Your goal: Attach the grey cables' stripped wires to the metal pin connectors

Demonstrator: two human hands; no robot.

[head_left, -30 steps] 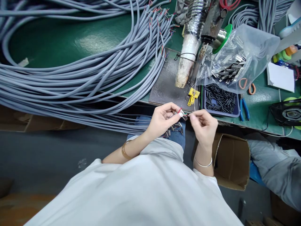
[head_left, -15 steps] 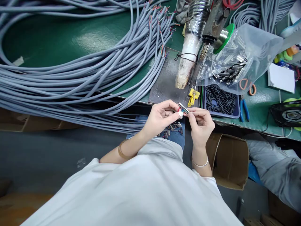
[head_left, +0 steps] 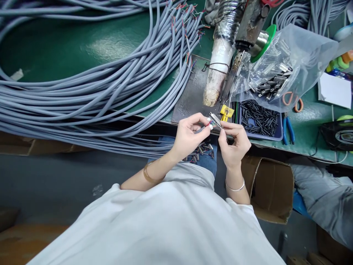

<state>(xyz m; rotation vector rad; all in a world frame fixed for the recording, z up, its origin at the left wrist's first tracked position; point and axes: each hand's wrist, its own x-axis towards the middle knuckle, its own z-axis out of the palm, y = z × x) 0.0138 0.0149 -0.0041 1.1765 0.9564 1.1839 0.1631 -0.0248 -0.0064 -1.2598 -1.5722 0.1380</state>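
A small metal multi-pin connector [head_left: 215,119] is held between both hands at the table's front edge, tilted down to the right. Thin coloured wires [head_left: 213,124] run to its pin side. My left hand [head_left: 190,133] pinches these wires between thumb and forefinger, close to the connector. At the connector's right end, my right hand [head_left: 235,140] has thumb and forefinger closed on it. Just beyond the fingers, a yellow clip-like piece [head_left: 226,112] lies on a dark plate [head_left: 190,96]. Several finished-looking connectors with wires [head_left: 202,150] rest on my lap.
Grey cables [head_left: 110,82] cover the table's left side. A soldering iron [head_left: 233,75] in a stand points down near a wrapped tube [head_left: 216,81]. To the right are a solder spool [head_left: 263,46], a bag of connectors [head_left: 300,62], a bin of black parts [head_left: 279,127], pliers [head_left: 288,130] and a cardboard box [head_left: 271,187].
The connector has turned in my hands, its pin row now facing more toward me and to the left. My right fingers have shifted at its end; the whole view has moved slightly.
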